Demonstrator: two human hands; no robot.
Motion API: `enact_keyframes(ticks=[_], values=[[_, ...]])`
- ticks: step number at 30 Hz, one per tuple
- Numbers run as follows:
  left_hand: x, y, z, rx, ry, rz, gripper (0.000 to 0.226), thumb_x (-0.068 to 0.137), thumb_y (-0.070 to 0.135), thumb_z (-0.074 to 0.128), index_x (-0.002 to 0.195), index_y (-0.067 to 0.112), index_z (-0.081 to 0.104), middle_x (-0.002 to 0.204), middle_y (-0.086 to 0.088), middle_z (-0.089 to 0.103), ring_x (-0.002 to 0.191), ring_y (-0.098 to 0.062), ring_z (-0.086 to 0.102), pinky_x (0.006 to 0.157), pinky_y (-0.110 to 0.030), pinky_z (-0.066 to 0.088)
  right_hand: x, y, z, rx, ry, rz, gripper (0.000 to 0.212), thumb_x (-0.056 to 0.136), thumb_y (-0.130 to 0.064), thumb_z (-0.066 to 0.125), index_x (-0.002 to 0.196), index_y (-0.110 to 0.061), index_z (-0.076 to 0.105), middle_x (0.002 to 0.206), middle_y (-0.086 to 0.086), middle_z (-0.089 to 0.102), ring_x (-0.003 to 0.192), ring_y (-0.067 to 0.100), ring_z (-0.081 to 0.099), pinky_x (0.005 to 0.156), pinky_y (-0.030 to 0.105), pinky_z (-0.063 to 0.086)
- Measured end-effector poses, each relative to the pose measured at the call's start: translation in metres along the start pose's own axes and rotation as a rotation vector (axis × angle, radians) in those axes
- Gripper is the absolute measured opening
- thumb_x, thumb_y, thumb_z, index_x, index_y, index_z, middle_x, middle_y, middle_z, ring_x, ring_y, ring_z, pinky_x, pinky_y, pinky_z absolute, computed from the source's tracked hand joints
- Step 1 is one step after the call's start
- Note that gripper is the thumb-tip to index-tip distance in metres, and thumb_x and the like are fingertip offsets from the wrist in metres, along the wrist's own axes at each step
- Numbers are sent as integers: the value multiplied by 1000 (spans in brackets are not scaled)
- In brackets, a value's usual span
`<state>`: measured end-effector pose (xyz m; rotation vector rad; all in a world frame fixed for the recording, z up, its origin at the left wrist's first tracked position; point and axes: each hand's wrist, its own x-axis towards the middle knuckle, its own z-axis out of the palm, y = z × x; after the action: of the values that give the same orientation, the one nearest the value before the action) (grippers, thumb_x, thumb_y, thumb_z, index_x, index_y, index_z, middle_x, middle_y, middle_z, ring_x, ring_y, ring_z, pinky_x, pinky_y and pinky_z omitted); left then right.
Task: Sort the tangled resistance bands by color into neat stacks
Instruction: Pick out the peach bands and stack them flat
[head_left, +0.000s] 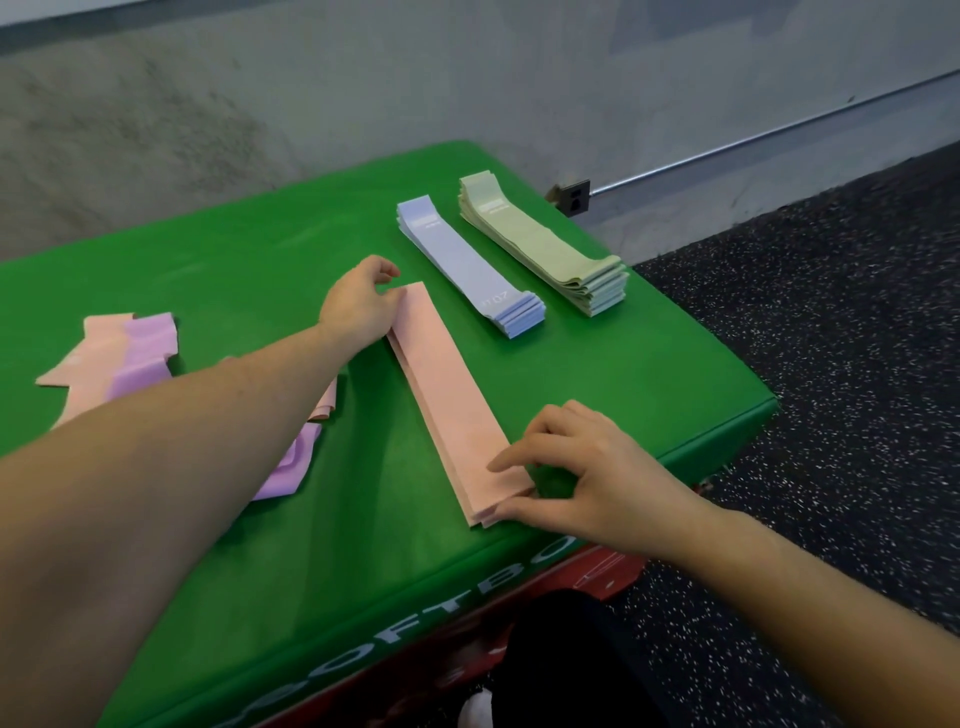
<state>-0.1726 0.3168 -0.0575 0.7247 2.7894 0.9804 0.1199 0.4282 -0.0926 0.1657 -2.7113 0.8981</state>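
I see three neat stacks on the green tabletop: green stack, blue stack, and pink stack, which my left hand and right hand pinch at its ends; one tangled pile lies near the left edge.

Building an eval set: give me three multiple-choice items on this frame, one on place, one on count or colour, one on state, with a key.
1. Where is the green stack? A nearest the person B right of the blue stack C under the left arm
2. How many tidy stacks lie on the green pad? A one B three C five
3. What are both hands doing? A hanging idle B lifting the blue stack C touching the peach stack

Key: B, it lies beside blue, toward the pad's right edge. B, peach, blue, green. C, left hand at its far end, right hand at its near end.
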Motion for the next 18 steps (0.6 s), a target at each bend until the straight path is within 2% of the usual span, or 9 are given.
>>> enact_keyframes(ticks=[2,3,6,7,8,10,14,16,18], values=[[-5,4,-5,-3,16,22,33,101,25,57,132,19,55,138,2,56,123,-17,53,106,-37,42,1,-5,-4,21,16,29,40,83,-67,62,113,-41,68,93,-25,48,95,0,47,85,23,40],[-8,5,-9,-9,24,30,31,101,26,57,131,19,56,135,3,57,117,-16,54,102,-36,45,3,-8,-6,32,19,41,38,83,-65,63,112,-40,68,93,-25,49,96,1,48,86,21,40],[-20,3,-26,-26,30,49,23,102,27,56,123,21,60,116,3,61,84,-14,56,70,-27,49,12,-19,-10,36,21,62,31,87,-57,63,110,-37,70,95,-22,53,98,4,51,87,17,40],[-25,0,-33,-32,36,69,19,101,28,56,119,21,62,112,3,63,81,-13,57,65,-25,48,16,-23,-11,38,15,69,29,88,-55,62,109,-36,70,95,-21,54,98,4,52,86,17,40],[-30,-5,-40,-32,44,93,15,101,28,56,113,22,63,109,3,65,83,-14,60,66,-26,48,22,-28,-10,40,6,76,28,89,-54,61,108,-35,70,94,-20,55,98,4,52,85,17,39],[-43,-18,-57,-18,68,140,10,100,26,57,106,22,64,103,4,66,95,-17,63,77,-31,50,34,-39,-6,53,-6,83,22,91,-49,60,105,-35,70,92,-19,57,96,3,52,78,15,37],[-83,-53,-92,14,100,189,16,100,21,57,111,17,68,108,3,68,103,-15,61,95,-32,47,60,-64,9,87,-9,91,12,94,-33,64,104,-32,71,93,-17,60,88,0,53,74,15,40],[-108,-74,-109,76,77,190,20,102,26,56,118,20,66,118,8,66,105,-10,58,94,-30,45,74,-77,20,117,-15,82,12,93,-26,66,103,-30,72,95,-13,64,86,5,58,76,18,45],[-134,-90,-123,148,-17,175,28,102,36,53,127,25,61,120,13,61,104,-8,56,90,-29,48,89,-90,32,140,-22,83,14,94,-21,66,101,-31,72,95,-13,65,85,7,60,77,19,46]])
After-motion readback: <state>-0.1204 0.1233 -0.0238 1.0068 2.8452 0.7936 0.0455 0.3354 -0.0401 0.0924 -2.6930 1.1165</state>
